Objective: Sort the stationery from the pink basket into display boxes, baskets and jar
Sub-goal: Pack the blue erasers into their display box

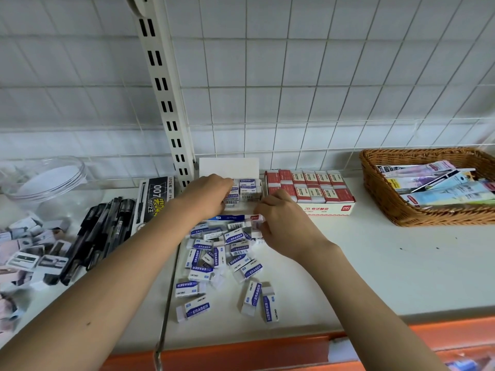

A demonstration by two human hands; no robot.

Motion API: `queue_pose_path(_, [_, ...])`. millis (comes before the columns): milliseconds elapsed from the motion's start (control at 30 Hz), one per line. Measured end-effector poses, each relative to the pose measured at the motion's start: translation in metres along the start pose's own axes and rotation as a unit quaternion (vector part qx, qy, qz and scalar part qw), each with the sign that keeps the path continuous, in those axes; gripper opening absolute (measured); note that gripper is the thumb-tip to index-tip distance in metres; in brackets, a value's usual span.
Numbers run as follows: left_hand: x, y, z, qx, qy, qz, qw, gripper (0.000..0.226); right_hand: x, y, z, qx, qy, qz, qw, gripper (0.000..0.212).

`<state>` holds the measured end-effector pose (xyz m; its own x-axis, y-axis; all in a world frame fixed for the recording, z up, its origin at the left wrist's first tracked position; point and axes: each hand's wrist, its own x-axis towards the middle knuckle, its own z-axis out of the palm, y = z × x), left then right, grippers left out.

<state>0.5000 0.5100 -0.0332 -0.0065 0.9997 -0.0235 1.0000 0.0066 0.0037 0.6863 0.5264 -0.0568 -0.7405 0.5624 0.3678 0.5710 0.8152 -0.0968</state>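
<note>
Several blue-and-white erasers [230, 258] lie scattered on the white shelf in front of an open white display box [250, 190] that holds stacked erasers of the same kind. My left hand [206, 194] reaches into the left part of that box, fingers curled over the erasers there; what it holds is hidden. My right hand [281, 223] is at the box's front right corner and pinches a white eraser [256, 225] at its fingertips. No pink basket is in view.
A red-and-white box of 2B erasers [313, 192] stands right of the display box. A wicker basket [388, 199] of packets is at far right. Black pens [104, 231], a black pen box [154, 199], a clear jar [45, 180] and small cartons [29, 250] lie left.
</note>
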Motion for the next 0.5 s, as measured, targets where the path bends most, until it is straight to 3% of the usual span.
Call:
queue_pose_path(67, [-0.001,-0.003,0.002,0.001,-0.008,0.024,1.000,0.021,-0.001,0.002,-0.001,0.008,-0.004,-0.003,1.000,0.017])
queue_pose_path(200, [-0.006,-0.007,0.007,0.041,0.007,0.093,0.995,0.062,-0.002,0.002,-0.004,0.004,0.010,-0.019,1.000,0.022])
queue_pose_path(367, [-0.008,-0.006,-0.008,0.119,-0.010,0.155,0.981,0.049,-0.004,0.004,-0.006,0.017,0.016,-0.032,0.999,0.025])
queue_pose_path(500, [-0.002,-0.006,-0.015,0.138,-0.008,0.152,0.979,0.041,-0.004,0.005,-0.005,0.010,0.014,-0.036,0.999,0.018])
